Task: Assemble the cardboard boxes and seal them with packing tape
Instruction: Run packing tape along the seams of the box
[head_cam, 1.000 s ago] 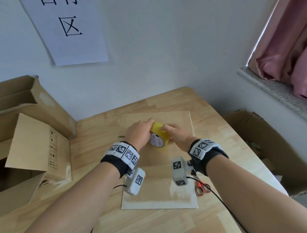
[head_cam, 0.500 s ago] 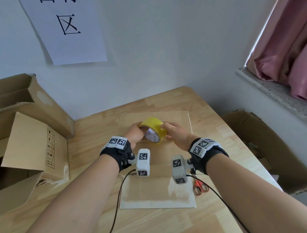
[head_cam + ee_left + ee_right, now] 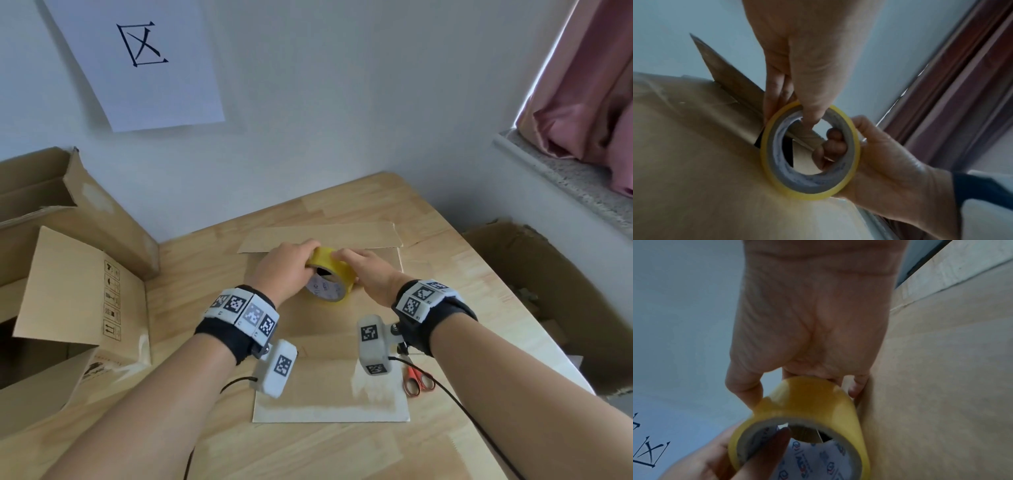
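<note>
Hands (image 3: 325,270) both gripping yellow tape roll (image 3: 330,274) over flat cardboard (image 3: 329,394) on wooden table (image 3: 462,274) by white wall (image 3: 342,102)

Wooden table (image 3: 445,260), light, butcher-block grain, filling lower centre of head view. Red-handled scissors (image 3: 418,379) lying flat on it, lower right of centre, partly hidden. White paper sheet (image 3: 144,78) fixed to wall, upper left, one large black character printed on it; same character at lower left edge of right wrist view. Pink curtain (image 3: 589,102) bunched at upper right, above speckled stone windowsill (image 3: 565,178). Pale grey wall (image 3: 342,102) across top of frame.
</note>
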`<state>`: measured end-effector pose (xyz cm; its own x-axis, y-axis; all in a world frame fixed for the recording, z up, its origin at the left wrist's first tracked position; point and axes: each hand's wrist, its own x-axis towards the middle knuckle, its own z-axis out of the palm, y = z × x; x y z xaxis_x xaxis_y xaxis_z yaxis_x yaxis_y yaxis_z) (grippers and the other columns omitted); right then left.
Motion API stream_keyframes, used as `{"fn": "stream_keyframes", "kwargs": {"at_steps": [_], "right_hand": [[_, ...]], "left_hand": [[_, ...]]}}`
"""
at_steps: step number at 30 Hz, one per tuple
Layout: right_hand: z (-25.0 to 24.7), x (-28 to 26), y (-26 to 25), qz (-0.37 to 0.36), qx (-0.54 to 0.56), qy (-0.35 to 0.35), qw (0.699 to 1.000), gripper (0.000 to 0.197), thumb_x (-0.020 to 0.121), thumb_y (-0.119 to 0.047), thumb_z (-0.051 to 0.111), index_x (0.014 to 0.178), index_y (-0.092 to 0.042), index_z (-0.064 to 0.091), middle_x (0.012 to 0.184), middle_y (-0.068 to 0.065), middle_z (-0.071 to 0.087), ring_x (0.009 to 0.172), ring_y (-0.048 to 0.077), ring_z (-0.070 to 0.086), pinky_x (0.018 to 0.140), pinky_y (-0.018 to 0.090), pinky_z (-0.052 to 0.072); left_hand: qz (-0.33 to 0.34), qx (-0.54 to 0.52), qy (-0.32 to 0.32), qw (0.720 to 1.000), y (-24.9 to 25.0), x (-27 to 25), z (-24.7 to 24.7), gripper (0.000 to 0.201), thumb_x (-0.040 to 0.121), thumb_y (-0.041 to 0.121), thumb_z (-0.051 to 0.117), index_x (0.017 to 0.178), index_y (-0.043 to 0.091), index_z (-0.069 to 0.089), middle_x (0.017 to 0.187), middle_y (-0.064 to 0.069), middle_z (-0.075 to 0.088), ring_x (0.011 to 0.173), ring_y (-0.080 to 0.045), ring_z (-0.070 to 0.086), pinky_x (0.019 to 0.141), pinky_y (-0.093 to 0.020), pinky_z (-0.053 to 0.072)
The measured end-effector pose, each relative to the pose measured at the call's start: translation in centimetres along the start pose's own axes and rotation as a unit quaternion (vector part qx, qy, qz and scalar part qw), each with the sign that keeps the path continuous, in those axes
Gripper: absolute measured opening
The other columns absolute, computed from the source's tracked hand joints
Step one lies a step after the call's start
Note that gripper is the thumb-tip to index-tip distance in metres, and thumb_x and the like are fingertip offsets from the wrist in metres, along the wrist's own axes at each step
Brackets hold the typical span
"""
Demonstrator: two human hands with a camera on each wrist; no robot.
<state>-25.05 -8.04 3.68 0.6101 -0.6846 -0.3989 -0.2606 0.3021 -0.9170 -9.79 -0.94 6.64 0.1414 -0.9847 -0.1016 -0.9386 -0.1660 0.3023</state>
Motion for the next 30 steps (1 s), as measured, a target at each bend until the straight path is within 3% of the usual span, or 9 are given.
{"fn": "stream_keyframes", "kwargs": {"at_steps": [6,10,12,15,17,19,22,25,30], "right_hand": [[0.0,-0.3,-0.5,-0.004,-0.011,-0.031,0.999,0.016,0.094,-0.020,0.049,0.086,-0.012,0.060,0.079,0.006,0.056,0.073,0.019,0.053,0.065,0.026,0.042],[-0.2,-0.5,-0.3,0.004,-0.025,-0.021,0.999,0.019,0.093,-0.021,0.050,0.079,-0.017,0.062,0.075,0.000,0.055,0.073,0.016,0.050,0.069,0.027,0.039],[-0.1,-0.6,-0.4,0.012,-0.033,-0.008,0.999,0.019,0.093,-0.023,0.050,0.076,-0.021,0.059,0.074,-0.004,0.050,0.070,0.013,0.045,0.066,0.025,0.034],[-0.1,-0.7,-1.0,0.042,-0.029,0.011,0.999,0.016,0.091,-0.034,0.053,0.090,-0.019,0.059,0.081,-0.002,0.051,0.070,0.013,0.046,0.064,0.024,0.036],[-0.1,-0.6,-1.3,0.051,-0.020,-0.006,0.999,0.035,0.090,-0.041,0.056,0.110,-0.013,0.062,0.095,0.006,0.063,0.081,0.020,0.057,0.070,0.029,0.045],[0.0,-1.0,-1.4,0.047,-0.007,-0.026,0.999,0.032,0.095,-0.038,0.052,0.109,-0.012,0.063,0.096,0.009,0.067,0.080,0.021,0.062,0.067,0.028,0.049],[0.1,-1.5,-0.8,0.046,0.021,-0.050,0.997,0.022,0.099,-0.028,0.045,0.096,-0.014,0.062,0.084,0.003,0.065,0.068,0.013,0.060,0.054,0.020,0.047],[0.1,-1.7,-0.6,0.061,0.033,-0.034,0.997,0.018,0.098,-0.027,0.047,0.094,-0.017,0.062,0.085,0.002,0.061,0.074,0.013,0.058,0.062,0.024,0.047],[0.4,-1.3,-1.3,0.100,-0.009,0.028,0.995,0.041,0.089,-0.036,0.056,0.124,-0.015,0.054,0.115,0.006,0.053,0.097,0.018,0.056,0.064,0.032,0.054]], "left_hand": [[-0.042,-0.130,-0.019,0.990,-0.3,0.5,0.2,0.047,0.089,-0.001,0.042,0.126,0.022,0.058,0.112,-0.004,0.065,0.099,-0.022,0.060,0.070,-0.023,0.041],[-0.103,-0.186,-0.030,0.977,-0.6,0.5,1.2,0.026,0.090,0.003,0.044,0.103,0.011,0.066,0.103,-0.010,0.067,0.098,-0.028,0.061,0.074,-0.034,0.048],[-0.127,-0.200,-0.023,0.971,-0.8,0.5,1.5,0.025,0.091,0.006,0.044,0.103,0.008,0.065,0.104,-0.012,0.067,0.098,-0.029,0.060,0.081,-0.038,0.050],[-0.110,-0.148,-0.010,0.983,-0.4,0.5,1.7,0.026,0.094,0.009,0.042,0.113,0.006,0.060,0.110,-0.014,0.064,0.102,-0.032,0.059,0.080,-0.034,0.046],[-0.093,-0.114,0.005,0.989,0.1,0.5,1.9,0.032,0.093,0.006,0.041,0.122,0.007,0.055,0.109,-0.016,0.063,0.099,-0.033,0.060,0.082,-0.039,0.049],[-0.088,-0.090,0.009,0.992,0.3,0.4,2.3,0.041,0.093,0.004,0.039,0.132,0.011,0.048,0.108,-0.017,0.063,0.097,-0.034,0.060,0.081,-0.043,0.051],[-0.086,-0.086,0.013,0.993,0.1,-0.1,2.8,0.044,0.091,0.003,0.040,0.133,0.013,0.046,0.108,-0.017,0.063,0.096,-0.035,0.060,0.080,-0.044,0.051],[-0.092,-0.087,0.012,0.992,0.1,-0.4,2.9,0.044,0.091,0.005,0.040,0.133,0.016,0.046,0.107,-0.015,0.063,0.096,-0.034,0.060,0.079,-0.042,0.051],[-0.089,-0.059,0.017,0.994,0.6,-0.7,3.0,0.042,0.093,0.008,0.040,0.134,0.014,0.043,0.109,-0.014,0.063,0.100,-0.034,0.060,0.081,-0.042,0.051]]}}
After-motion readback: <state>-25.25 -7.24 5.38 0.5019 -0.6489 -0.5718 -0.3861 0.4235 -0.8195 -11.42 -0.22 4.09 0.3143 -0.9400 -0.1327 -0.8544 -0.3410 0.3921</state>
